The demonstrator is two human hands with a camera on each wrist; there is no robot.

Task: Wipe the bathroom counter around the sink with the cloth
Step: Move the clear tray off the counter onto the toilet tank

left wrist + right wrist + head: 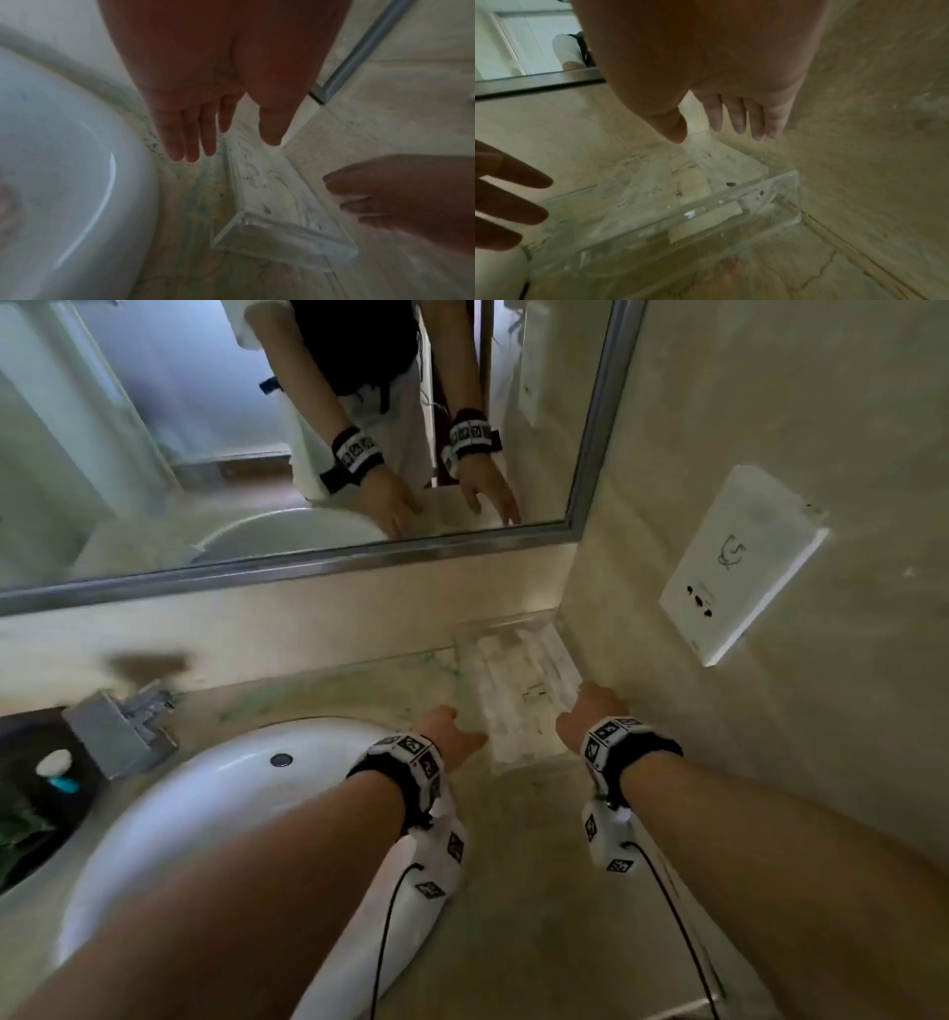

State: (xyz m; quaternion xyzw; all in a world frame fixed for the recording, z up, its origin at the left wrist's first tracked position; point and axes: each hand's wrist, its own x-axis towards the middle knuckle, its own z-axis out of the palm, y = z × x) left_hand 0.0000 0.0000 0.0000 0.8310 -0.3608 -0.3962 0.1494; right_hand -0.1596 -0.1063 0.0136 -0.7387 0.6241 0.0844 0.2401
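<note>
My left hand [452, 731] reaches over the beige marble counter [529, 891] between the white sink [205, 793] and a clear acrylic tray [518, 690]. Its fingers are straight and spread and hold nothing, as the left wrist view shows of the left hand [223, 142]. My right hand [590, 711] hovers at the tray's right side by the wall, fingers straight and empty. The right wrist view has the right hand [721, 130] above the tray [667, 205], which holds flat sachets. No cloth is in any view.
A chrome faucet [123, 731] stands behind the sink at the left. Beside it is a dark tray with a white-capped bottle [54, 767]. The framed mirror [308, 454] runs along the back wall. A white socket panel [739, 562] is mounted on the right wall.
</note>
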